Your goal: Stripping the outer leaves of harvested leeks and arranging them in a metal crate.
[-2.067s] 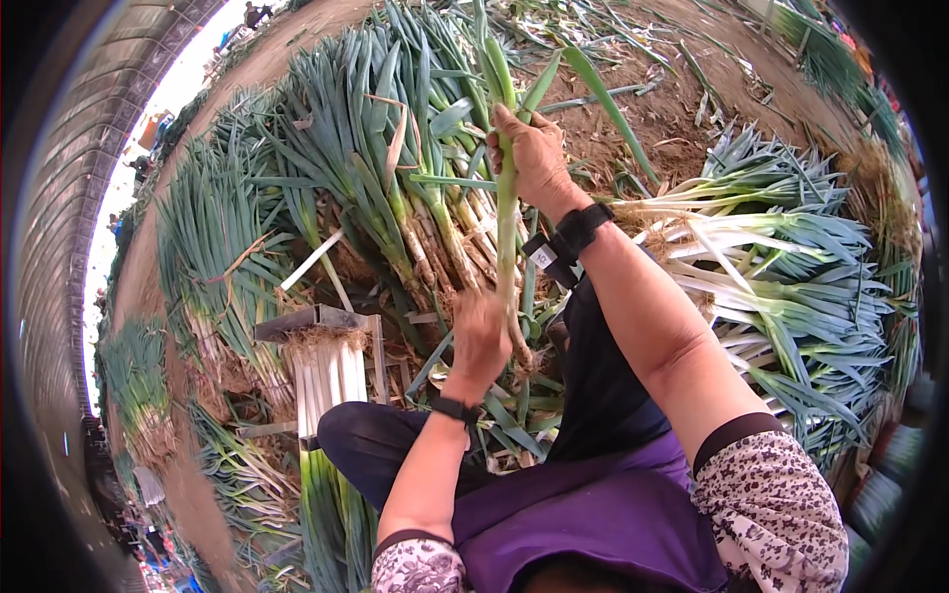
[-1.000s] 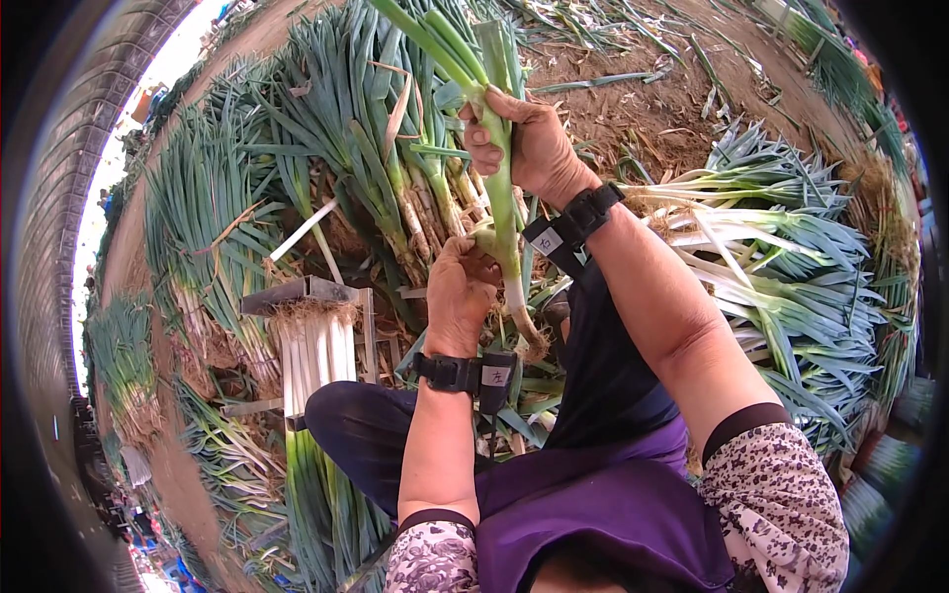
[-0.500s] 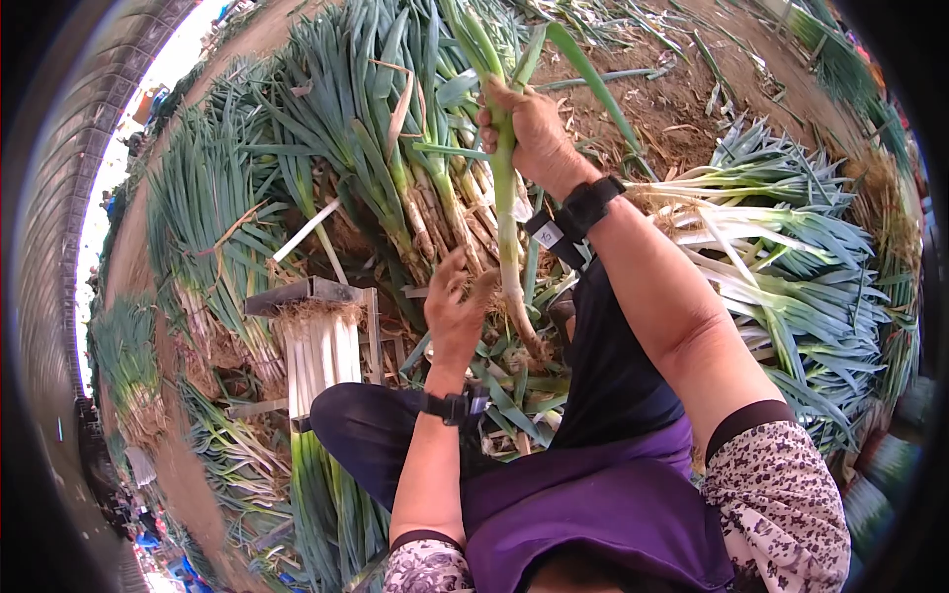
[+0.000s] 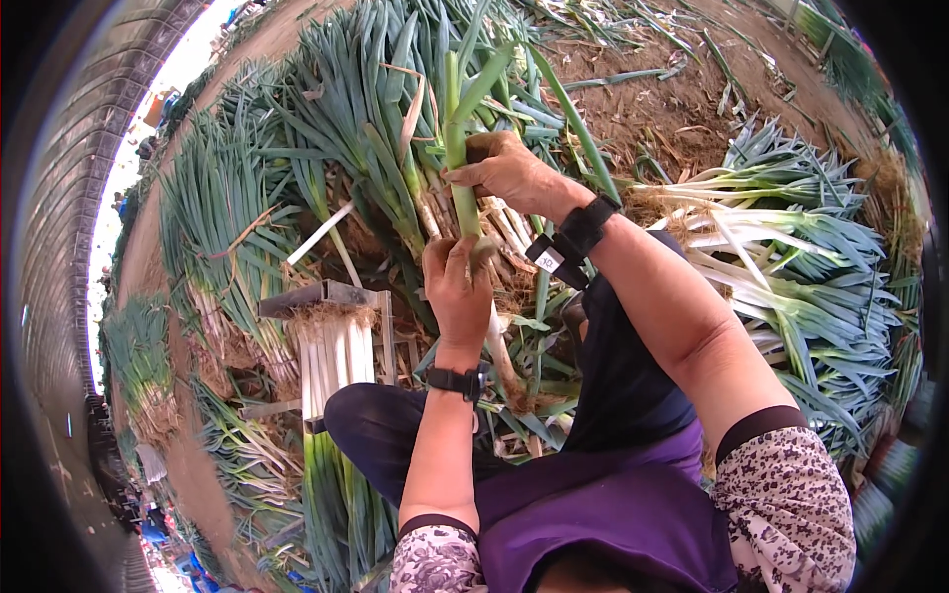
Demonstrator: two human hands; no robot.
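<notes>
A leek stands almost upright in front of me, its pale lower stalk and brown roots slanting down toward the ground. My left hand is closed around the middle of its stalk. Higher up, my right hand has its thumb and curled fingers against the green part; how much they grip is partly hidden. Green leaves fork out above the right hand. Behind the leek lies a big heap of untrimmed leeks with dirty brownish stalks.
Left of my knee, white cleaned leeks rest in a metal frame, roots at the frame's top plate. More cleaned leeks are piled at the right. Leaf scraps lie on the brown soil. Further leek bundles stand far left.
My left hand has risen from beside the stalk and closed around it. My right hand has moved down and slightly left along the leek, which now leans more to the left at the top.
</notes>
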